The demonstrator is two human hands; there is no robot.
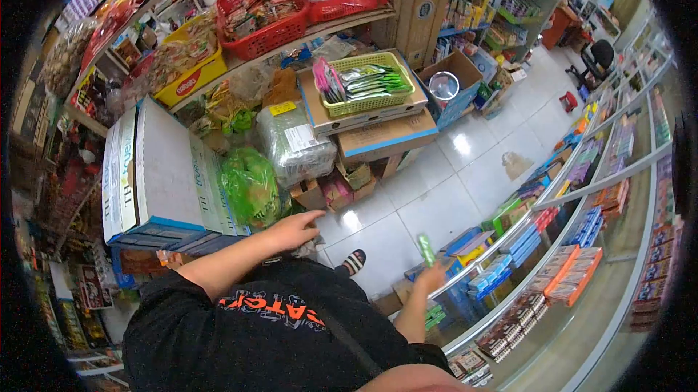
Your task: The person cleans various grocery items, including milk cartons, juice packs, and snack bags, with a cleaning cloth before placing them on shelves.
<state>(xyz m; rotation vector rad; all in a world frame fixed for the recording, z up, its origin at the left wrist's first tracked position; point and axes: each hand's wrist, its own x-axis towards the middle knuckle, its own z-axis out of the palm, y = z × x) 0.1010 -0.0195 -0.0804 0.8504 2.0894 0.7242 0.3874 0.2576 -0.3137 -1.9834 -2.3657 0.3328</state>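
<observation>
A slim green-and-white packet (425,249) stands up from my right hand (433,274), whose fingers are closed around its lower end. That hand is beside the glass display case, over the goods along its near side. My left hand (297,231) is in front of my body, close to a green plastic bag (251,187), with its fingers curled. Crumpled greyish clear plastic (306,249) shows directly below those fingers. A pale yellow basket (367,81) with rows of similar green packets and some pink ones sits on flat cardboard boxes (385,138) ahead.
Large white-and-blue cartons (171,167) stand on the left, next to a plastic-wrapped bundle (294,138). Red baskets (262,18) of packets line the shelf above. A glass case (582,196) of small boxes curves along the right. White floor tiles (436,188) run between.
</observation>
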